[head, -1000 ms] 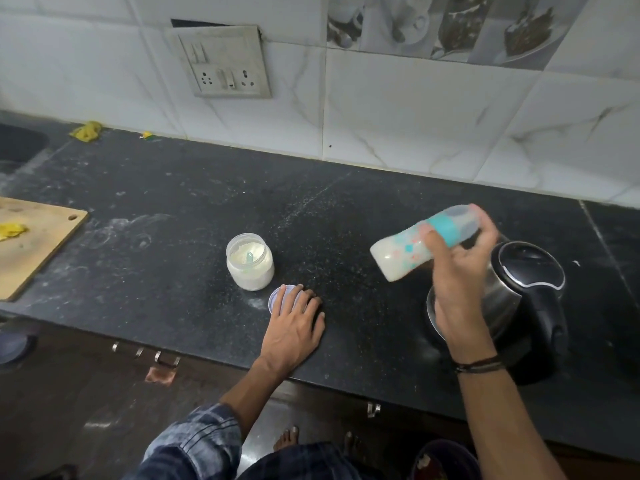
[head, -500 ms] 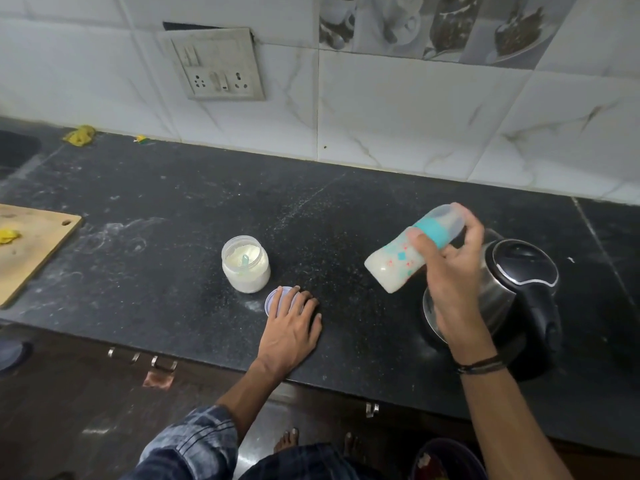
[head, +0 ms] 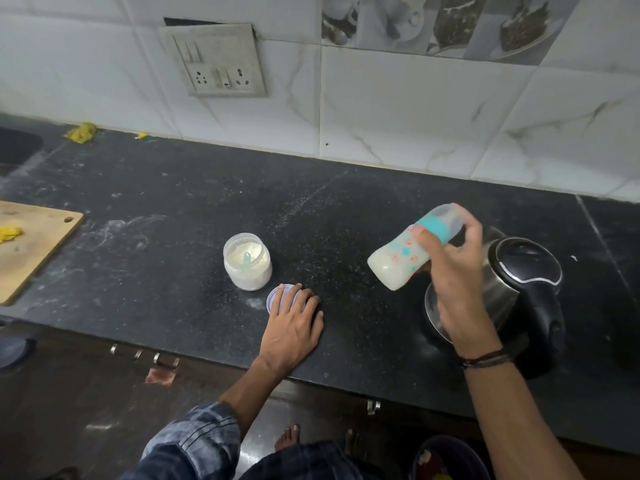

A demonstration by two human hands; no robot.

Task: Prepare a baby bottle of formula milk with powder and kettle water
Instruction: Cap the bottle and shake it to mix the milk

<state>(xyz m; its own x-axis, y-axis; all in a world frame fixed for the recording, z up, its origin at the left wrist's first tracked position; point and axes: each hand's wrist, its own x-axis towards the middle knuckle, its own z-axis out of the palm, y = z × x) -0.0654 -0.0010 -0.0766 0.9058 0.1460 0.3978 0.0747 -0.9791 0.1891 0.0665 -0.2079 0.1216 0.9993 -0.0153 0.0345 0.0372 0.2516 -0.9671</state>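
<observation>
My right hand (head: pixel 457 271) grips a baby bottle (head: pixel 398 259) near its teal collar and clear cap. The bottle is tilted, its base low to the left, and holds white milk. It hangs in the air just left of a steel kettle (head: pixel 519 282) with a black lid. My left hand (head: pixel 294 323) lies flat on the dark counter, fingers spread, partly covering a round pale lid (head: pixel 277 296). An open clear jar of white powder (head: pixel 247 261) with a scoop inside stands just behind that lid.
A wooden cutting board (head: pixel 34 244) with a yellow scrap lies at the left edge. A socket panel (head: pixel 218 62) sits on the tiled wall. Yellow bits (head: pixel 81 132) lie at the back left. Spilled powder dusts the black counter (head: pixel 173 202).
The bottle in my right hand has shifted slightly, its base swinging lower, as in a shaking motion. My left hand stays flat on the lid.
</observation>
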